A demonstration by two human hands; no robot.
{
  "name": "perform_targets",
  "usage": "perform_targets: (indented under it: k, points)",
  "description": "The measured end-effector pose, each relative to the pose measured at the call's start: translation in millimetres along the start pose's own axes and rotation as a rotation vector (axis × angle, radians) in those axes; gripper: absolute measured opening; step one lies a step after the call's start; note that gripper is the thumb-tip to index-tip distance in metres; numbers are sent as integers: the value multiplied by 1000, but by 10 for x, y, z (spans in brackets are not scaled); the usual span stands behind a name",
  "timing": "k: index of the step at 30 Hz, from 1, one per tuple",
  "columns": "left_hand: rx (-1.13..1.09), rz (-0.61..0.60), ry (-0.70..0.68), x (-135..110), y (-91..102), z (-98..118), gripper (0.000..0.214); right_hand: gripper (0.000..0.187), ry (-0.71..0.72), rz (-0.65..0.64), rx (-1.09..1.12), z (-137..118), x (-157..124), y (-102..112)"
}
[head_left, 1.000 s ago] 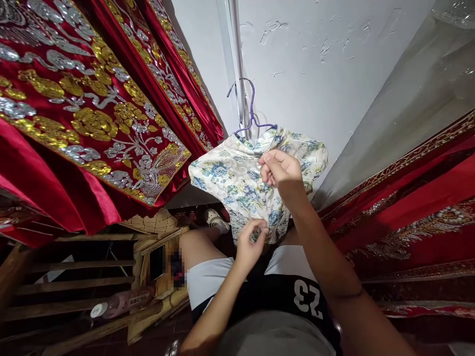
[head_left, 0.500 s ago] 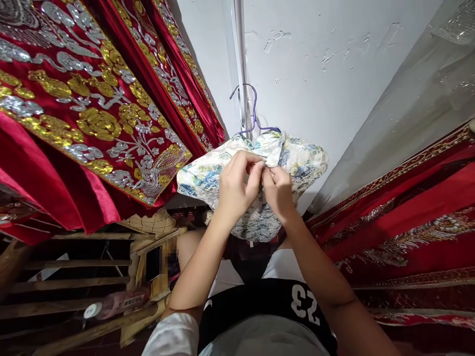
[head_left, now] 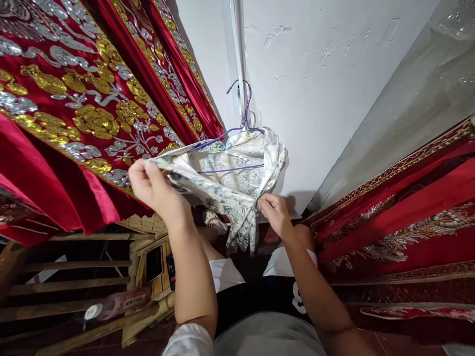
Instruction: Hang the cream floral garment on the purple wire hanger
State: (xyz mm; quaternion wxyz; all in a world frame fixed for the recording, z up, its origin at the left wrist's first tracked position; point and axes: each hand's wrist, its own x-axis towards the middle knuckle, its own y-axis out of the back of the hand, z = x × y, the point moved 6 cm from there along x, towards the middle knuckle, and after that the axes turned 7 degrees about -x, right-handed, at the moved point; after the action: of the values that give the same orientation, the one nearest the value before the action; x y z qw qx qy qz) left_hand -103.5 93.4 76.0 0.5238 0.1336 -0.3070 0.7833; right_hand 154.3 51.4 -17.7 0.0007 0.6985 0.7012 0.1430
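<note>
A small cream garment with a blue flower print [head_left: 230, 178] hangs on a purple wire hanger [head_left: 237, 128], which hooks over a white pole [head_left: 237, 59] on the wall. My left hand [head_left: 154, 185] is closed on the garment's left edge and holds it pulled out to the left, so the inside and the hanger's bar show. My right hand [head_left: 273, 212] is closed on the fabric lower down, at the garment's right side. The hem droops between my hands, above my knees.
Red satin cloths with gold and silver embroidery hang on the left [head_left: 81, 113] and on the right [head_left: 401, 212]. A wooden bench [head_left: 74, 282] at lower left carries a pink bottle [head_left: 118, 305] and a phone [head_left: 155, 263]. The white wall [head_left: 319, 89] lies straight ahead.
My hands left the collar. The left hand moved out to the left with the garment's edge and spread it open. The right hand dropped to the lower fabric.
</note>
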Motion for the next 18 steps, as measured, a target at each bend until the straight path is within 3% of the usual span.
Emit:
perform_targets:
  k: [3, 6, 9, 12, 15, 18]
  points:
    - [-165, 121, 263, -72, 248, -388, 40, 22, -20, -32, 167, 118, -218, -99]
    - [-232, 227, 413, -231, 373, -691, 37, 22, -62, -30, 252, 185, -358, -144]
    - [-269, 336, 548, -540, 402, -979, 32, 25, -116, -22, 288, 274, -427, -115]
    - [-338, 374, 653, -954, 312, -1220, 26, 28, -145, -46, 291, 374, -465, -22]
    - [-492, 365, 645, -1245, 156, -1257, 11, 29, -206, -204, 225, 475, -515, 24]
    - [-566, 264, 574, -1329, -49, -1036, 18, 21, -299, -471, 77, 573, -596, -62]
